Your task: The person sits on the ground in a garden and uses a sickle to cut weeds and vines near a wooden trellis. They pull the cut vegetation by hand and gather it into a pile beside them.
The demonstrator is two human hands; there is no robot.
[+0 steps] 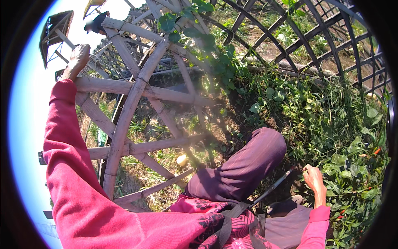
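My left hand (80,55) is raised at the upper left, closed around a bamboo slat of the lattice fence (127,109). Low on the right, my right hand (314,180) hangs beside leafy chilli plants (345,174), its fingers curled. Whether anything small is pinched in them cannot be made out. Just left of those fingertips ends a thin grey rod (270,188), which slants up from near my waist. Red chillies (377,151) show among the leaves. My bent knee (269,140) is between the fence and the plants.
A second, curved lattice (298,46) crosses the upper right. Climbing vine leaves (199,34) hang over the bamboo. Beyond the fence lies a pale yellow round object (182,160). Another person (98,23) is in the background near thatched huts (57,32). Dark straps (228,224) cross my lap.
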